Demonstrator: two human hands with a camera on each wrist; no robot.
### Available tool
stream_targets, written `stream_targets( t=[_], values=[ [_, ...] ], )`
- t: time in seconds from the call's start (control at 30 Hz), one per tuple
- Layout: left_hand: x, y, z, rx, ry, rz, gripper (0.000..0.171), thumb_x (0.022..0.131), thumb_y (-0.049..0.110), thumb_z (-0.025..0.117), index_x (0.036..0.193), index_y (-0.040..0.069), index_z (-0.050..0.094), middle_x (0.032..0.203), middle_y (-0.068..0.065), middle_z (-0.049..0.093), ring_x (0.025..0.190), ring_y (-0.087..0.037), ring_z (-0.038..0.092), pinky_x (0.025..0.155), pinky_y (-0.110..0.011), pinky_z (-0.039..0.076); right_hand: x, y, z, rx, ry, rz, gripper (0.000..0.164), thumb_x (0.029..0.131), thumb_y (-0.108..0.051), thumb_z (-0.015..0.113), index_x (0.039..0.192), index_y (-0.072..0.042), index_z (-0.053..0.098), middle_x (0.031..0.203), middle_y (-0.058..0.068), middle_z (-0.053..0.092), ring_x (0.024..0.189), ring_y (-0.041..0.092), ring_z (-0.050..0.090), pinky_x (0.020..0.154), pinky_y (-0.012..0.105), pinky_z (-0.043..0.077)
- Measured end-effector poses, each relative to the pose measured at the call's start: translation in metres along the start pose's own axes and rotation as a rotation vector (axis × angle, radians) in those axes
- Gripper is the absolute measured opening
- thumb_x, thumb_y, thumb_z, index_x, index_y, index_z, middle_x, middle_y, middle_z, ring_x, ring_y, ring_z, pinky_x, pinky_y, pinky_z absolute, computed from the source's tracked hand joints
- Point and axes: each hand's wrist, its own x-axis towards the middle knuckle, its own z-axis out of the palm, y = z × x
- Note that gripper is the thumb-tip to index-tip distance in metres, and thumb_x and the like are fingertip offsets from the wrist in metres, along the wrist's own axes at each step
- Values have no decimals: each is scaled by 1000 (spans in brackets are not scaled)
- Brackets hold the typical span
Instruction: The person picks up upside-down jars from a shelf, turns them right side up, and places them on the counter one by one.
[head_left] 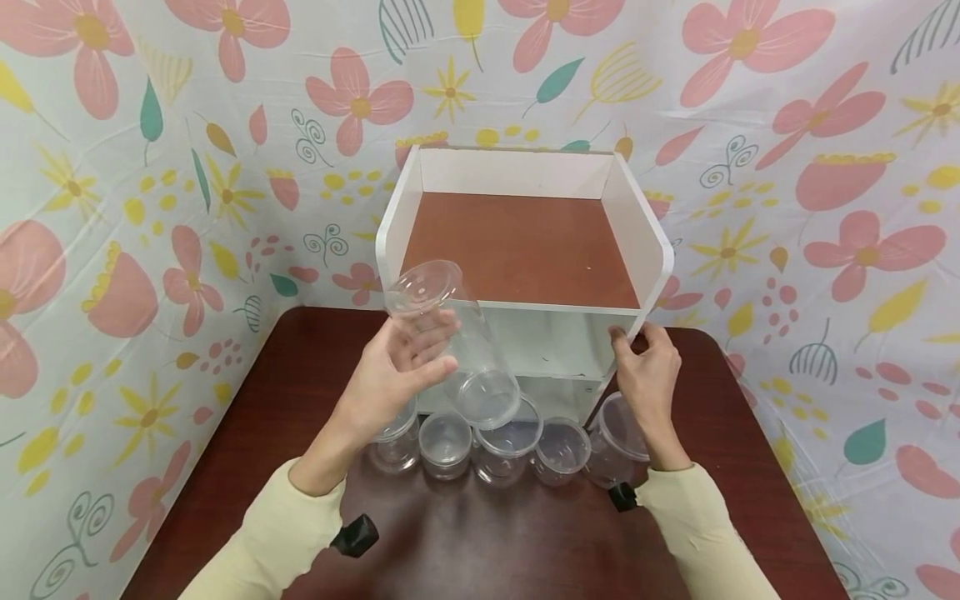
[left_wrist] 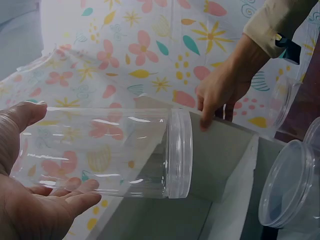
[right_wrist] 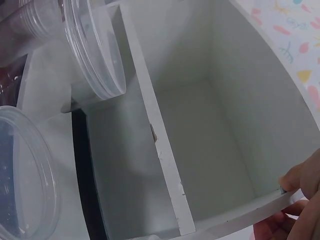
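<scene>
A tall clear plastic jar [head_left: 480, 354] is held in my left hand [head_left: 393, 367], thumb on one side and fingers on the other. It tilts, with its ridged lid end [left_wrist: 180, 152] away from the palm and pointing down toward the front. My right hand [head_left: 648, 375] pinches the front edge of the right side panel of a white shelf unit [head_left: 656, 250]. In the right wrist view, thumb and fingers [right_wrist: 300, 185] lie on either side of that panel edge. The held jar overlaps the unit's front left part in the head view.
Several lidded clear jars, among them a short one [head_left: 446, 446] and a wider one [head_left: 508, 442], stand in a row before the unit. The unit has a brown top [head_left: 517, 250] and a chipped middle shelf board [right_wrist: 157, 135]. Beneath is a dark red table [head_left: 480, 542]; floral cloth [head_left: 480, 75] hangs behind.
</scene>
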Motion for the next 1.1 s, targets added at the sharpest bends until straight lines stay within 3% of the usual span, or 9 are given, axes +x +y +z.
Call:
stream_targets(
  t=[0.17, 0.43, 0.73, 0.93, 1.1],
  values=[
    [-3, -9, 4, -51, -1, -11, 67, 89, -6, 72, 147, -10, 37, 146, -25, 50, 138, -34, 52, 113, -36, 41, 0, 0, 0, 2, -5, 16, 19, 94, -6, 73, 101, 11, 71, 94, 24, 68, 79, 26, 60, 67, 22, 39],
    [-5, -25, 11, -103, 6, 3, 72, 87, -5, 74, 149, -5, 37, 144, -26, 50, 136, -33, 53, 114, -42, 40, -1, -3, -1, 6, -12, 41, 20, 95, -10, 73, 102, 9, 72, 94, 20, 69, 78, 18, 57, 66, 20, 39],
    [-5, -37, 15, -139, 0, -3, 70, 87, -9, 72, 147, -3, 36, 145, -28, 49, 136, -37, 52, 114, -48, 40, -7, -3, -3, 15, -17, 60, 27, 94, -12, 72, 111, 9, 72, 106, 25, 71, 94, 33, 64, 80, 32, 41],
    [-6, -42, 17, -159, 6, 12, 71, 87, -6, 74, 147, -3, 37, 143, -19, 53, 137, -37, 52, 112, -44, 42, -19, -8, -9, 58, -16, 120, 38, 97, -16, 70, 129, 5, 65, 113, 16, 68, 90, 14, 61, 78, 16, 45],
    [-7, -45, 16, -166, 19, 25, 72, 86, -1, 76, 146, -2, 36, 145, -28, 49, 136, -38, 51, 111, -41, 45, -31, -12, -14, 159, 19, 153, 43, 99, -15, 68, 132, 8, 52, 109, 10, 57, 89, 7, 55, 78, 15, 46]
  ],
)
